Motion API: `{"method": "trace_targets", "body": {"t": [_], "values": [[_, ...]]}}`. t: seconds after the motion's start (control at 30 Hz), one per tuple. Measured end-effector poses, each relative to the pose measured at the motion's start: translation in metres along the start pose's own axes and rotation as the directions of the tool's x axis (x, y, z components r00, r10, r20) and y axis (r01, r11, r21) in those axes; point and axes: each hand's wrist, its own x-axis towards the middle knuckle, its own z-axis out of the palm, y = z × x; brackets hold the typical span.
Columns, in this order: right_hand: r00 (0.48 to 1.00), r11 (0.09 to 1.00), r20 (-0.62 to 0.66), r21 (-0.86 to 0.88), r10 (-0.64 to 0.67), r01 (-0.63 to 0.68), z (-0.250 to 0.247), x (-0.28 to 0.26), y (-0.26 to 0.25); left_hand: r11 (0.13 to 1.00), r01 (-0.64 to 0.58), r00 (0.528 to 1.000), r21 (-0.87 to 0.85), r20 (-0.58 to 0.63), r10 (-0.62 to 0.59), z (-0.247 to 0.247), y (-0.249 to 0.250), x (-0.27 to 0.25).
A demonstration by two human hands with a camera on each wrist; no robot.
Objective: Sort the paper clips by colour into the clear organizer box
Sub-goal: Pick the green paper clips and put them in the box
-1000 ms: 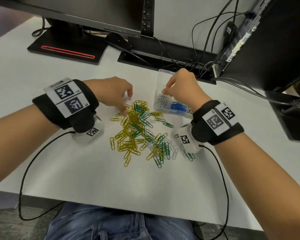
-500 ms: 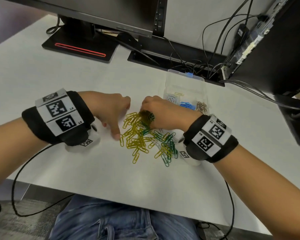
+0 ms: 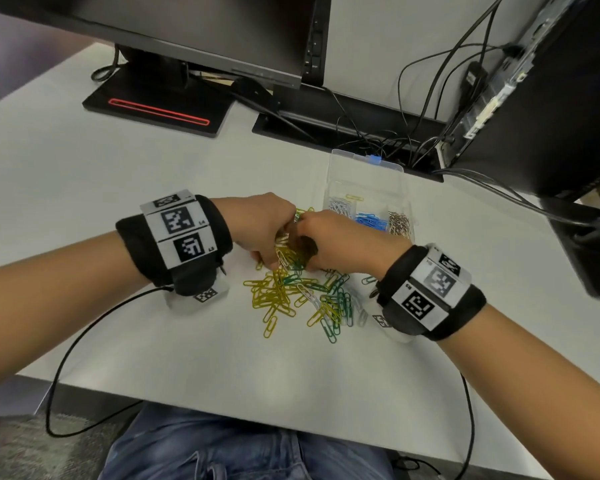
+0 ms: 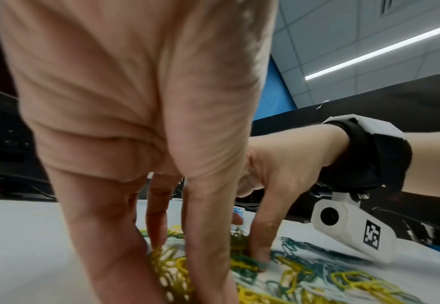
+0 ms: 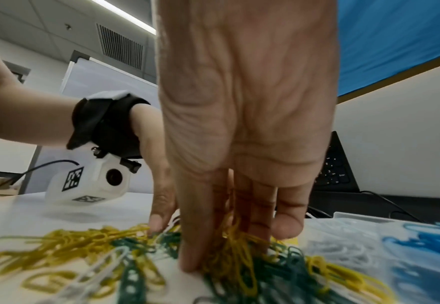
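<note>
Both hands now meet over the far end of the pile of paper clips point(image 3: 298, 292) on the table point(image 3: 153, 341). A second ago the right hand point(image 3: 340, 244) was at the organizer box point(image 3: 368, 202); it has since come back to the pile, and its fingers point(image 5: 203, 236) reach down into a bunch of yellow and green clips. Whether it grips them I cannot tell. The left hand point(image 3: 260, 226) has closed in to touch the right one, its fingers point(image 4: 156, 216) straight and pressing into the yellow clips. The box stands just beyond the right hand, holding white, blue and silver clips in separate compartments, and one yellow.
</note>
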Motion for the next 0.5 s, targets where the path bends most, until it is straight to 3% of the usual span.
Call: {"method": "trace_targets", "body": {"t": [0.1, 0.23, 0.37, 0.5], "values": [[0.999, 0.999, -0.03, 0.038, 0.025, -0.024, 0.004, -0.004, 0.004, 1.0, -0.022, 1.0, 0.012, 0.002, 0.022, 0.001, 0.006, 0.006], [0.987, 0.946, -0.124, 0.317, 0.105, -0.061, -0.003, -0.015, 0.019, 0.99, -0.003, 0.999, -0.14, 0.033, 0.007, -0.009, 0.007, 0.01], [0.949, 0.737, -0.193, 0.674, 0.248, -0.055, -0.01, -0.028, 0.037, 0.916, 0.004, 0.993, -0.401, -0.108, -0.052, -0.024, 0.005, 0.016], [0.935, 0.546, -0.148, 0.836, 0.324, -0.057, -0.006, -0.038, 0.049, 0.846, 0.003, 0.979, -0.533, -0.173, -0.113, -0.028, 0.01, 0.026]]}}
